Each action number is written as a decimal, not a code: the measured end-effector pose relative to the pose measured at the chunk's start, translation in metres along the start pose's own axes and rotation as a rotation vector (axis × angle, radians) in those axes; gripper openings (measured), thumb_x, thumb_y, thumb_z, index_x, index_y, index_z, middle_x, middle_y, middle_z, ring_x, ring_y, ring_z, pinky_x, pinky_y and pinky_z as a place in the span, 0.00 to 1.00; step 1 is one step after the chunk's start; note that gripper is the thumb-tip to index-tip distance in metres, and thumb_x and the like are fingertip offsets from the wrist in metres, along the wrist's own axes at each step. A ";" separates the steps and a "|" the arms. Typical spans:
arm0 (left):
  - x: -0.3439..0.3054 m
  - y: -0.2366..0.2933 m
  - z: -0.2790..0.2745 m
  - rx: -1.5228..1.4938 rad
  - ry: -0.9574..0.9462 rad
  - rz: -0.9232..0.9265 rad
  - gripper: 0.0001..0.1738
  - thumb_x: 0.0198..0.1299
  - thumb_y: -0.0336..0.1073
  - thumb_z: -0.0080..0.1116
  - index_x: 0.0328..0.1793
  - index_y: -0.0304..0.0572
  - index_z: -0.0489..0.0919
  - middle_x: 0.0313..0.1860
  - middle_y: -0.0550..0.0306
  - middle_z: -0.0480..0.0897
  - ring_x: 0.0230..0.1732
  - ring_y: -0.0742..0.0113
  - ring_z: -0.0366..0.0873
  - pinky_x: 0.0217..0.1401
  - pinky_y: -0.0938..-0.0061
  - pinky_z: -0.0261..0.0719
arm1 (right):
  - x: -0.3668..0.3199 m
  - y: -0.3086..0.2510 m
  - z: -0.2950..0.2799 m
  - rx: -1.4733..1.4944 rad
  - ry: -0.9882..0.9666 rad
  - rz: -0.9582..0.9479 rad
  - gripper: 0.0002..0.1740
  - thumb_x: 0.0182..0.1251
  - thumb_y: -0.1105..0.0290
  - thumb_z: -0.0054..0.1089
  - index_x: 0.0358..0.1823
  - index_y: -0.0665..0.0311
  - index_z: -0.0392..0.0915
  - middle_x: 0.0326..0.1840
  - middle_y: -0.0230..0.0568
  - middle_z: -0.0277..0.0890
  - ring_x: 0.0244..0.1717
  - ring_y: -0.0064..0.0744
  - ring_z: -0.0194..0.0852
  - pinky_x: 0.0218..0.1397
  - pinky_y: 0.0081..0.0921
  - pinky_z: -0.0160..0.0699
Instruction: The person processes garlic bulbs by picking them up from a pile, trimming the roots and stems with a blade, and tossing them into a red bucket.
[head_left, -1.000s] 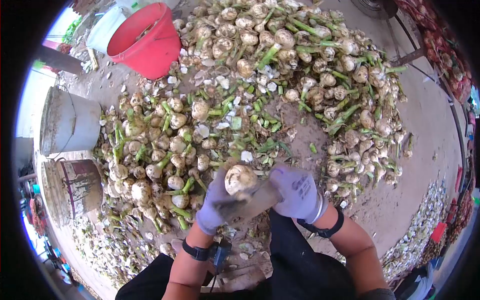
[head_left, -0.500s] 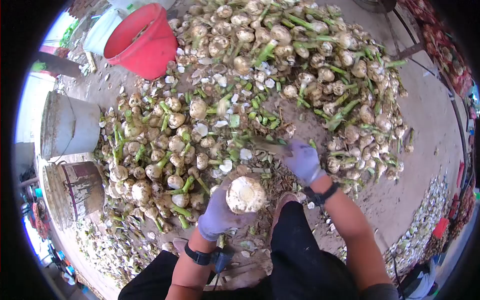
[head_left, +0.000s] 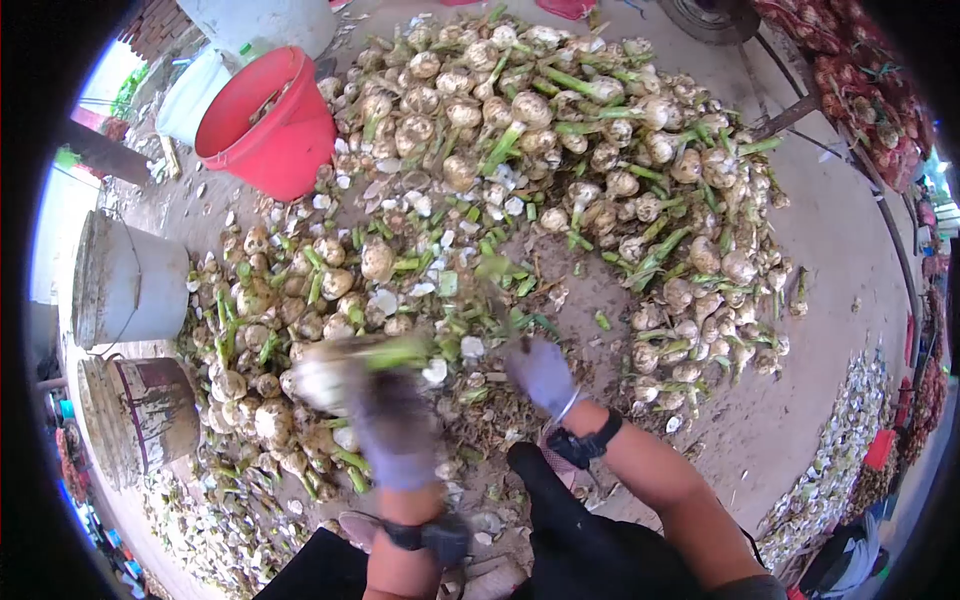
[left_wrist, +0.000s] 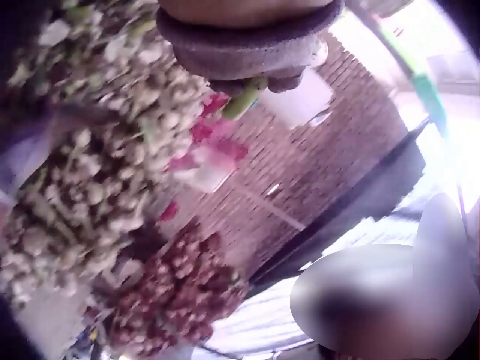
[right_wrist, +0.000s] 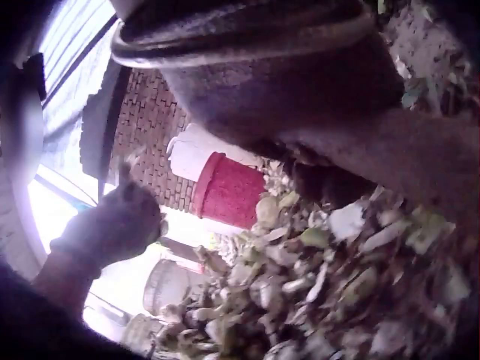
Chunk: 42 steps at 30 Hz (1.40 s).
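Note:
In the head view, a blurred white garlic bulb (head_left: pixel 322 382) with a green stem (head_left: pixel 395 352) is at my left hand (head_left: pixel 396 425), which grips it above the left part of the garlic pile (head_left: pixel 228 385). A bit of green stem (left_wrist: pixel 241 102) shows past the fingers in the left wrist view. My right hand (head_left: pixel 541 374) holds a blurred knife (head_left: pixel 500 312), its blade pointing up and away over the cut stems and peelings. The right wrist view shows the gloved left hand (right_wrist: pixel 116 225) raised at the left.
A larger heap of stemmed garlic (head_left: pixel 600 130) lies at the back and right. At the left stand a red bucket (head_left: pixel 275 150), a white bucket (head_left: pixel 140 280) and a stained bucket (head_left: pixel 150 415). Red net sacks (head_left: pixel 865 100) line the far right.
The trimmed bulb is no longer in my left hand; a stemmed bulb is there instead. That hand has moved left. The right hand with the knife has shifted left and lower, and the view has tilted.

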<state>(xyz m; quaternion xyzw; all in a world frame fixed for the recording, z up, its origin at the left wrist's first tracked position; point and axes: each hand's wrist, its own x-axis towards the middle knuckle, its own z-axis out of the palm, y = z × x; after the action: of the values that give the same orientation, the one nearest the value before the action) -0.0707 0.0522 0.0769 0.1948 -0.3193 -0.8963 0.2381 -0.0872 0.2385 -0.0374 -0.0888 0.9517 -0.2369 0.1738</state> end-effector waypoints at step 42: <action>0.008 0.009 -0.015 1.589 -0.747 0.273 0.30 0.49 0.29 0.70 0.58 0.37 0.69 0.44 0.60 0.75 0.44 0.73 0.74 0.51 0.79 0.73 | -0.015 0.032 -0.070 0.333 -0.051 0.254 0.27 0.60 0.54 0.56 0.48 0.72 0.77 0.32 0.56 0.81 0.34 0.49 0.82 0.39 0.40 0.79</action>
<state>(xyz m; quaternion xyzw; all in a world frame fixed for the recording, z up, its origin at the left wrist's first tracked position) -0.0671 0.0350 0.0705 -0.0425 -0.9244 -0.3787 0.0177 -0.1020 0.2995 0.0098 0.0557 0.8983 -0.3649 0.2385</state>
